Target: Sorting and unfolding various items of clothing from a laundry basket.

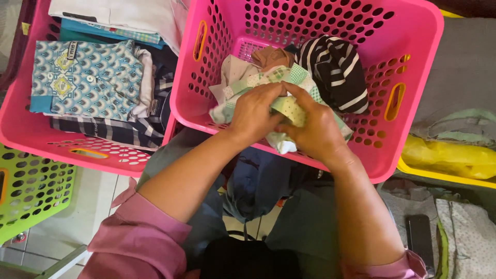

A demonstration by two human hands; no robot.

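Note:
Both my hands reach into a pink perforated laundry basket (413, 62) in front of me. My left hand (254, 114) and my right hand (315, 129) both grip a crumpled pale green and white patterned cloth (268, 77) at the basket's near wall. Behind it lie a black and white striped garment (338, 70) and a small brown cloth (273, 56). My sleeves are pink.
A second pink basket (31, 134) at left holds folded clothes, with a blue patterned shirt (85, 77) on top. A green basket (31, 191) stands at lower left. A yellow tray (449, 173) with cloth and a dark phone (419, 237) are at right.

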